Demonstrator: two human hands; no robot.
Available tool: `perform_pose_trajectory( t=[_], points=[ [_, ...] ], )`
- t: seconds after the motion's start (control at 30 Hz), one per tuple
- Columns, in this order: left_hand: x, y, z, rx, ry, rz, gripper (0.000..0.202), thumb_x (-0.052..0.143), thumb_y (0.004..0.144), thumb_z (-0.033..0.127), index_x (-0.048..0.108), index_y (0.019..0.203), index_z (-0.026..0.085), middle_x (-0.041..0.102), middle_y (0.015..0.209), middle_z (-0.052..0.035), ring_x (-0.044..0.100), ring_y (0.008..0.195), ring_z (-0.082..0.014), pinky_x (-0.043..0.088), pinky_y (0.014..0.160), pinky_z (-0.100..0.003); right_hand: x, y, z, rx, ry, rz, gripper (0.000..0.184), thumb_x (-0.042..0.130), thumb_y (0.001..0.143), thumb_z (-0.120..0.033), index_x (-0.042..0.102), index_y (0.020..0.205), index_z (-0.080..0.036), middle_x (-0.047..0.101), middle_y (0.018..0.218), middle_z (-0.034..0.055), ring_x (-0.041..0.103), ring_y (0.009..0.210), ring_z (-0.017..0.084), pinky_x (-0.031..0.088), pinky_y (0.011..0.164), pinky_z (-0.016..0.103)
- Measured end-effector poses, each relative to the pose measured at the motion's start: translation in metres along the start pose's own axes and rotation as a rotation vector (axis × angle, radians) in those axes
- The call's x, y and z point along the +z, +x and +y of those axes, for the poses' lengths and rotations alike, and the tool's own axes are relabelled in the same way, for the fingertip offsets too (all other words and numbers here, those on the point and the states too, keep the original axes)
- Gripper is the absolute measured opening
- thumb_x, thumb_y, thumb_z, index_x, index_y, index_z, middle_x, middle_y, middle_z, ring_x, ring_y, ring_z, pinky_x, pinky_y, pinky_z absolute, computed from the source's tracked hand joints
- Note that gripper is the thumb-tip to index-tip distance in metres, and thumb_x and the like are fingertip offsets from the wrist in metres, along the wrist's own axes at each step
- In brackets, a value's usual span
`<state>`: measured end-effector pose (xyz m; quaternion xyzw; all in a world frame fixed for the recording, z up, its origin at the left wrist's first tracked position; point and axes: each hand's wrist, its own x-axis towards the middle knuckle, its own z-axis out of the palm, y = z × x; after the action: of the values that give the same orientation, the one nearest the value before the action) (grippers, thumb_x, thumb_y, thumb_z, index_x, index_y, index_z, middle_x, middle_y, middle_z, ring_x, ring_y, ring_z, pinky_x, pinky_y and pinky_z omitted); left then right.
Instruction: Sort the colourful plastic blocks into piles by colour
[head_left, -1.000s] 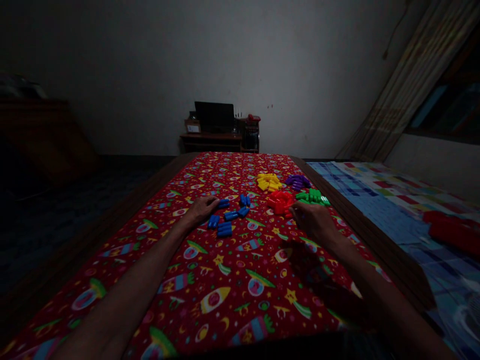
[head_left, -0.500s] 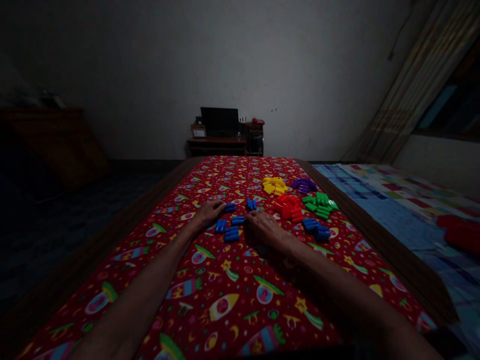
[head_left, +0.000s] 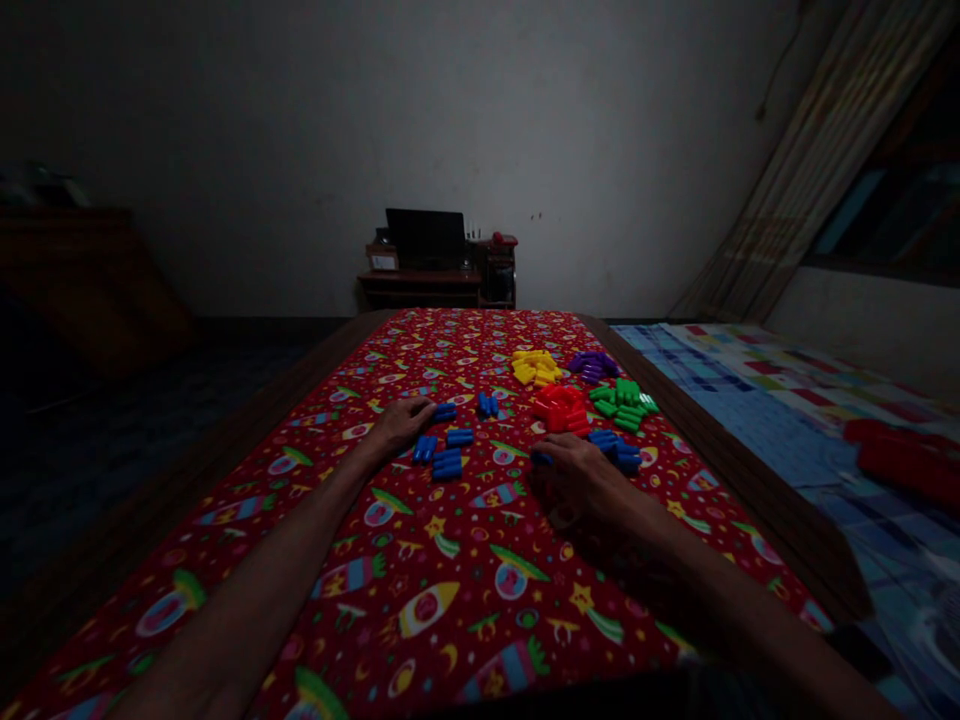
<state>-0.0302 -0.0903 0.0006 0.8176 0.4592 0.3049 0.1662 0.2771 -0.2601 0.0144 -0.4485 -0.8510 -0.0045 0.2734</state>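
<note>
My left hand (head_left: 405,422) rests on the patterned red cloth, its fingers closed on the left end of a blue ridged plastic block (head_left: 445,412). My right hand (head_left: 585,468) is farther right, above the cloth, with a small dark blue block (head_left: 541,459) showing at its fingertips. Between the hands lie more blue blocks: a standalone one (head_left: 488,405) toward the back, another (head_left: 460,437) nearer, and a close group (head_left: 447,464) in front. A blue pile (head_left: 616,452) sits just beyond my right hand.
Red (head_left: 561,408), yellow (head_left: 535,367), purple (head_left: 593,366) and green piles (head_left: 624,404) of blocks are on the right side of the cloth (head_left: 450,560). Behind the table stands a desk with a monitor (head_left: 426,238). A bed with checked covers (head_left: 750,430) lies to the right.
My right hand has moved right, away from the blue blocks in the middle toward the blue pile, with a blue block at its fingertips. My left hand stays at its block. The view has shifted slightly.
</note>
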Motion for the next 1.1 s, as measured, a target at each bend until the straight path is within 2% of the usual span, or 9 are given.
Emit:
perform_pose_trajectory(
  t=[0.13,0.2,0.37,0.5,0.7,0.8,0.87,1.0,1.1],
  points=[
    [0.0,0.001,-0.001,-0.01,-0.001,-0.002,0.04,0.041,0.082,0.051,0.059,0.068,0.018,0.053,0.059,0.0007,0.05,0.058,-0.016,0.036,0.053,-0.025,-0.032,-0.006,0.016,0.221,-0.034,0.27,0.026,0.052,0.09,-0.03,0.064,0.108,-0.017,0.07,0.104,0.0117,0.066,0.092,0.022,0.05,0.079,0.033],
    [0.0,0.001,0.0,-0.014,-0.002,0.002,0.04,0.042,0.082,0.051,0.06,0.069,0.017,0.055,0.061,0.0,0.051,0.059,-0.0165,0.037,0.054,-0.025,-0.043,-0.016,0.029,0.359,-0.111,0.316,0.028,0.052,0.088,-0.034,0.066,0.105,-0.016,0.072,0.097,0.0118,0.067,0.085,0.023,0.05,0.075,0.033],
    [0.0,0.001,-0.001,-0.001,0.01,-0.005,0.041,0.041,0.083,0.051,0.061,0.072,0.017,0.056,0.064,-0.0008,0.051,0.06,-0.017,0.037,0.055,-0.026,-0.052,-0.041,0.057,0.61,-0.164,0.236,0.028,0.049,0.086,-0.037,0.067,0.091,-0.016,0.072,0.081,0.0088,0.066,0.07,0.02,0.045,0.062,0.027],
    [0.001,0.002,-0.003,0.006,0.014,-0.003,0.042,0.04,0.083,0.052,0.061,0.072,0.017,0.056,0.064,-0.001,0.052,0.06,-0.0177,0.036,0.055,-0.027,-0.05,-0.047,0.062,0.652,-0.159,0.143,0.031,0.047,0.087,-0.041,0.066,0.086,-0.016,0.07,0.077,0.0093,0.064,0.07,0.02,0.041,0.06,0.026],
    [0.001,0.001,-0.001,0.01,0.009,0.01,0.041,0.04,0.084,0.05,0.061,0.072,0.017,0.055,0.065,-0.0007,0.051,0.061,-0.0169,0.036,0.055,-0.026,-0.055,-0.042,0.055,0.698,-0.242,0.189,0.047,0.037,0.09,-0.049,0.06,0.064,-0.018,0.061,0.058,0.0065,0.054,0.053,0.017,0.031,0.053,0.027],
    [0.001,0.0,0.0,0.008,0.002,-0.001,0.041,0.04,0.083,0.05,0.061,0.073,0.017,0.055,0.065,-0.0004,0.051,0.061,-0.0164,0.036,0.055,-0.026,-0.058,-0.035,0.05,0.679,-0.254,0.256,0.048,0.036,0.091,-0.049,0.059,0.062,-0.018,0.058,0.055,0.0051,0.051,0.051,0.015,0.029,0.052,0.026],
    [0.001,0.0,-0.001,0.007,0.002,-0.007,0.041,0.04,0.083,0.05,0.062,0.074,0.016,0.056,0.065,-0.0005,0.051,0.061,-0.0164,0.036,0.055,-0.026,-0.057,-0.025,0.043,0.61,-0.225,0.287,0.048,0.035,0.092,-0.047,0.059,0.063,-0.017,0.056,0.054,0.0038,0.05,0.05,0.014,0.028,0.052,0.025],
    [0.002,0.002,-0.004,0.009,0.017,-0.006,0.041,0.041,0.083,0.049,0.062,0.073,0.016,0.058,0.065,-0.0008,0.052,0.061,-0.0169,0.037,0.055,-0.026,-0.038,0.011,0.027,0.303,-0.138,0.171,0.039,0.039,0.094,-0.036,0.063,0.071,-0.015,0.061,0.061,0.0044,0.052,0.054,0.013,0.032,0.054,0.024],
    [0.002,0.002,-0.005,0.02,0.009,0.001,0.039,0.042,0.082,0.049,0.061,0.07,0.017,0.056,0.063,-0.0005,0.052,0.061,-0.0167,0.036,0.055,-0.025,-0.008,0.05,0.018,0.036,-0.062,0.055,0.027,0.042,0.093,-0.027,0.065,0.097,-0.014,0.069,0.084,0.0091,0.059,0.071,0.016,0.04,0.065,0.025]
  ],
)
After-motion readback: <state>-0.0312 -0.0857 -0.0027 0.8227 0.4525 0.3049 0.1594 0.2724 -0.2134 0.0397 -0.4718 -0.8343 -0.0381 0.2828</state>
